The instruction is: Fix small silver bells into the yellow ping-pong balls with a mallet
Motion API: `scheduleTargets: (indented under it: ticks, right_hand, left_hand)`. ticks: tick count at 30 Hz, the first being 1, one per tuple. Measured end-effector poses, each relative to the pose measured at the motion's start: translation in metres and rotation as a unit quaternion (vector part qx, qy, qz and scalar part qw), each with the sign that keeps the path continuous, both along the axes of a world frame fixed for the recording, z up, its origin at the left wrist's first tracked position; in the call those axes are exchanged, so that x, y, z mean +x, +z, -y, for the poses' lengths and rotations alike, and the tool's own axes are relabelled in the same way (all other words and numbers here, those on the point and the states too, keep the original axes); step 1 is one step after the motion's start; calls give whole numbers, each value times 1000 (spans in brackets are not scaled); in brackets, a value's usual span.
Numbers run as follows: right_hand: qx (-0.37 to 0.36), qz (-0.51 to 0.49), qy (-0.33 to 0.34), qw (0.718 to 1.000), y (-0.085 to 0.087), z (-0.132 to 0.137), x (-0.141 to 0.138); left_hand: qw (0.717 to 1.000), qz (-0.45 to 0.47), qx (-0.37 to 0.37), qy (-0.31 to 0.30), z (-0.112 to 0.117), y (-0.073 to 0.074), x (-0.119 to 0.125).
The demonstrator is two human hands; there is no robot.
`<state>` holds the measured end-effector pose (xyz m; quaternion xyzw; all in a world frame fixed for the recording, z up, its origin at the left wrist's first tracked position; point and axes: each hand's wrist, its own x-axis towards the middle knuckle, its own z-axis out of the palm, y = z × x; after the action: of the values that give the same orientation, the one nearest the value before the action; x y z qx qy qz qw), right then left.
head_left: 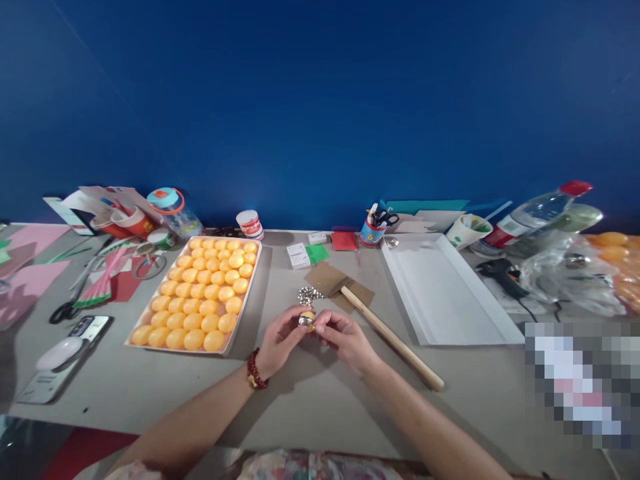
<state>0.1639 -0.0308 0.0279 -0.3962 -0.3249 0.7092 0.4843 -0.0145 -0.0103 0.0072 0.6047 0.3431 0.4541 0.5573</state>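
A small yellow ball (307, 321), partly covered in shiny silver, is held over the table just in front of me. My left hand (278, 339) grips it between thumb and fingers, a dark red bead bracelet on that wrist. On the ball's right side, my right hand (346, 341) has its thumb and fingertips pinched together; whatever sits between them is too small to make out. Just beyond the fingers lies a loose pile of shiny silver pieces (310, 294) that look like thumbtacks. A wooden rod (395, 339) lies slantwise to the right, its far end on brown cardboard (325, 277).
Left stands a shallow box of orange balls (197, 293), beside a phone (70, 360). A white tray (450, 293) at right has a silver ball (393, 243) in its far corner. Small white boxes (299, 256) and a pen cup (373, 233) stand near the blue wall.
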Motion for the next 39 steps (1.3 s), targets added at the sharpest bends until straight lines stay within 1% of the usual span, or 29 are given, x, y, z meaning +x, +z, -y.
scheduleTargets:
  ticks: [3, 6, 11, 18, 22, 27, 35, 39]
  right_hand:
    - [-24, -13, 8, 1000, -2, 0, 0]
    - [-31, -9, 10, 999, -4, -1, 0]
    - [-20, 12, 2, 1000, -7, -2, 0]
    - [-4, 24, 4, 1000, -12, -2, 1]
    - [9, 23, 7, 1000, -16, -2, 2]
    - [5, 29, -3, 1000, -14, -2, 1]
    - [20, 41, -7, 999, -13, -1, 0]
    - [25, 53, -9, 998, -9, -1, 0]
  left_hand:
    - [1000, -15, -2, 4, 0, -1, -1]
    - [1000, -25, -5, 6, -1, 2, -1]
    - [999, -26, -17, 15, -1, 7, 0]
    - [999, -34, -11, 21, -2, 0, -1]
    - [999, -31, -12, 23, -2, 2, 0]
    - [999, -31, -15, 21, -1, 5, 1]
    - [999, -32, -15, 24, -2, 3, 0]
    - [999, -27, -20, 23, -2, 2, 1]
